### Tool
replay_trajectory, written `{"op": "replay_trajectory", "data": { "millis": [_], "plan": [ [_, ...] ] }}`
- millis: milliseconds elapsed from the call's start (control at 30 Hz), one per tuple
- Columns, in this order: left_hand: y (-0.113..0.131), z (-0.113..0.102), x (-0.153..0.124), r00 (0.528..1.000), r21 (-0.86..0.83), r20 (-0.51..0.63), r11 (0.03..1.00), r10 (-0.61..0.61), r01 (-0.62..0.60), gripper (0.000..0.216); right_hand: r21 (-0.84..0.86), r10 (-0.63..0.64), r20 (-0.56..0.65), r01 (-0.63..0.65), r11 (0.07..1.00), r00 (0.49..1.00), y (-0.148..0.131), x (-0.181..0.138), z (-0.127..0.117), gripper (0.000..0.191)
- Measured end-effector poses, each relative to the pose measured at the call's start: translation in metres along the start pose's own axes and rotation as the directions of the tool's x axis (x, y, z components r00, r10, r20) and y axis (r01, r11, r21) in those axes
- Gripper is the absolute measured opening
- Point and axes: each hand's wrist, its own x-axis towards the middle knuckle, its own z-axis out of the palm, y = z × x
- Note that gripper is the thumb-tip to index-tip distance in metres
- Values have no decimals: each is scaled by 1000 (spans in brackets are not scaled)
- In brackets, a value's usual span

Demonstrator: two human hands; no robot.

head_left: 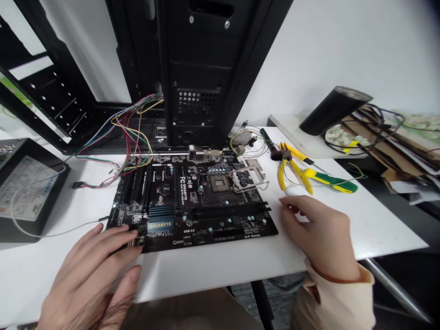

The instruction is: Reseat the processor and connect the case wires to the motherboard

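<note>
A white worktop [192, 270] carries everything, and a black computer case [206, 55] stands along its far side. In front of the case lies the motherboard [192, 197], flat, with its near edge roughly parallel to the worktop's front edge. The power supply [29, 192] sits to its left, apart from it.

The left hand [92, 270] is spread, its fingers extended and parted; the fingertips reach over the motherboard's near-left corner and appear to rest on it, with the thumb off the board in front. The right hand [316, 233] is beside the board's right edge, off its surface, fingers curled and thumb close to the index finger; whether they pinch anything I cannot tell.

Beyond the right hand lie yellow-handled pliers [287, 167] and a green-and-yellow screwdriver handle [332, 181]. Coloured wires [137, 137] run from the case down to the board's far-left corner. On the board, the blue heat sink [160, 220] sits just right of the left fingertips, while the smaller processor socket [220, 183] lies between the hands, farther back.
</note>
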Motion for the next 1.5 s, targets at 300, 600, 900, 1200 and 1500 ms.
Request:
{"op": "replay_trajectory", "data": {
  "millis": [300, 600, 900, 1200, 1500],
  "plan": [
    [-2, 3, -4, 998, -4, 12, 998, -55, 55, 22, 35, 86, 5, -86, 996, 996, 1, -1, 0, 15],
    [-2, 4, -3, 1000, 45, 20, 999, -10, 9, 21, 2, 160, -6, -160, 987, 987, 6, -7, 5, 23],
    [1, 4, 6, 997, 60, -26, 996, 73, -72, 22, 39, 62, 63, -64, 997, 996, 9, -5, 6, 26],
    [5, 1, 6, 996, 69, -26, 994, 85, -83, 25, -52, 68, 54, -65, 997, 996, 11, -7, 7, 31],
    [5, 0, 9, 995, 72, -11, 993, 99, -98, 24, -57, -4, 30, 6, 998, 1000, 8, -3, 6, 32]
  ]
}}
